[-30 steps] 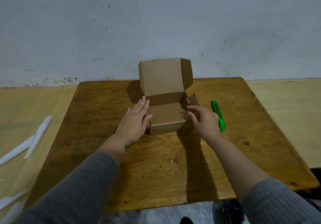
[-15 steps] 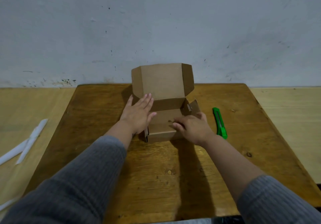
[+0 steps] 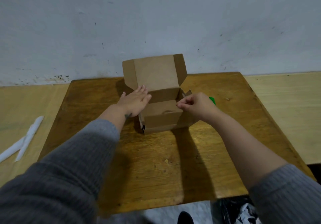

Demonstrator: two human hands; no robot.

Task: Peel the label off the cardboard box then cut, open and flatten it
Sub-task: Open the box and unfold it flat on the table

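A small brown cardboard box (image 3: 161, 121) stands on the wooden table (image 3: 156, 163) near the wall, its lid (image 3: 154, 72) raised upright with side flaps spread. My left hand (image 3: 133, 102) lies flat against the box's left side, fingers straight and pointing toward the lid hinge. My right hand (image 3: 194, 105) has curled fingers that pinch the top edge of the box's right wall. A loose side flap (image 3: 188, 92) sticks up just behind that hand. The green utility knife (image 3: 212, 100) lies on the table right of the box, mostly hidden by my right hand.
White peeled strips (image 3: 26, 140) lie on the pale surface left of the table. A pale wooden surface (image 3: 284, 112) adjoins the table on the right. A dark bag (image 3: 243, 211) sits below the table's near right corner. The wall stands directly behind the box.
My right hand left the box's front and inside and rose to pinch its right wall. My left hand slid further forward along the left side.
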